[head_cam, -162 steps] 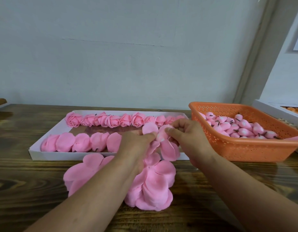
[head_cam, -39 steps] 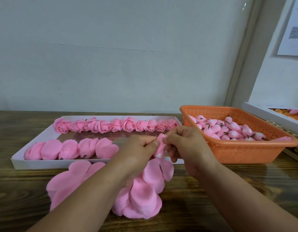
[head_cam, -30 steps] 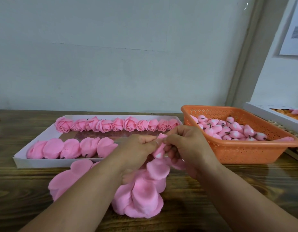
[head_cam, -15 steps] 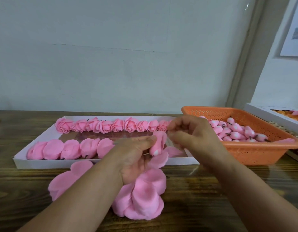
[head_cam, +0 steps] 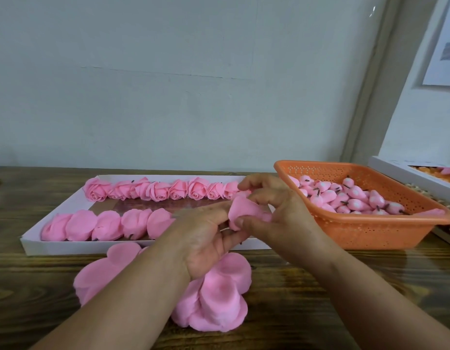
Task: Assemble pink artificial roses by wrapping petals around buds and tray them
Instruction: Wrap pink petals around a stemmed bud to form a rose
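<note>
Both hands, L (head_cam: 206, 238) & R (head_cam: 277, 215), now pinch a petal (head_cam: 240, 210) wrapped round the bud; R has dropped back onto it.

Half-wrapped pink rose (head_cam: 240, 210) held above the white tray (head_cam: 67, 245), two pink rows inside; loose petals (head_cam: 218, 299) piled in front, buds (head_cam: 345, 198) in the orange basket (head_cam: 370, 233).

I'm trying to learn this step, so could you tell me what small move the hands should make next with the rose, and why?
Probably fold the loose petal round the half-wrapped rose and pinch it closed. Both the left hand and the right hand grip the rose above the white tray, and the petal sticks out sideways, not yet wrapped.
</note>
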Motion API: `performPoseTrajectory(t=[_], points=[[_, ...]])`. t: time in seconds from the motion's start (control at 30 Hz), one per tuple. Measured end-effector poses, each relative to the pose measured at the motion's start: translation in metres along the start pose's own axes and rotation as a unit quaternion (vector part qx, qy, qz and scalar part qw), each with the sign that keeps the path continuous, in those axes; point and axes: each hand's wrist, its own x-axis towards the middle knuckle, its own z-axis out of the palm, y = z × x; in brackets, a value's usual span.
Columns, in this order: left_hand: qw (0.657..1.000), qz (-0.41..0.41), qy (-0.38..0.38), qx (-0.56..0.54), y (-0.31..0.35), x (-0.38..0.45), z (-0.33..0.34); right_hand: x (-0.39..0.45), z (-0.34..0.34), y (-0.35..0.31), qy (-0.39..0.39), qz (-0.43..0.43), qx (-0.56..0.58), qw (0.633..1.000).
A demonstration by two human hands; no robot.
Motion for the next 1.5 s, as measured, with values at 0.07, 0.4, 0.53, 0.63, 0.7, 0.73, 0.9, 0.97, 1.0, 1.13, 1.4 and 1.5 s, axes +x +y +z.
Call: performPoseTrajectory(t=[0.07,0.4,0.53,0.63,0.7,0.73,0.9,0.97,1.0,1.13,1.4,1.5], points=[[1.0,0.004,-0.012,0.003,-0.001,-0.001,0.001,0.0,0.0,-0.002,0.031,0.001,0.006,1.0],[0.996,0.022,-0.051,0.071,-0.004,-0.006,0.003,0.001,-0.008,0.0,0.048,0.021,0.053,0.997],[0.997,0.021,-0.036,0.065,-0.004,-0.005,0.002,0.003,-0.008,0.007,0.052,0.061,0.168,0.983],[0.998,0.029,-0.024,0.055,-0.002,-0.005,0.005,0.002,-0.011,0.008,0.039,0.087,0.254,0.962],[0.996,0.037,-0.02,0.078,-0.003,-0.005,0.005,0.003,-0.012,0.008,0.034,0.081,0.26,0.962],[0.994,0.042,-0.02,0.096,-0.003,-0.005,0.005,0.003,-0.013,0.008,0.037,0.078,0.259,0.962],[0.984,0.063,-0.023,0.168,-0.005,-0.007,0.008,0.005,-0.013,0.011,0.05,0.069,0.247,0.965],[0.98,0.069,-0.015,0.185,-0.005,-0.007,0.007,0.005,-0.014,0.011,0.029,0.074,0.243,0.967],[0.978,0.07,-0.013,0.195,-0.005,-0.008,0.007,0.005,-0.014,0.011,0.016,0.074,0.229,0.97],[0.975,0.072,-0.011,0.21,-0.007,-0.009,0.009,0.004,-0.017,0.01,-0.004,0.066,0.18,0.982],[0.96,0.137,0.068,0.233,-0.012,-0.005,0.012,0.005,-0.01,0.011,0.062,0.097,0.141,0.983],[0.963,0.128,0.072,0.227,-0.012,-0.005,0.012,0.005,-0.009,0.01,0.072,0.095,0.127,0.985]])
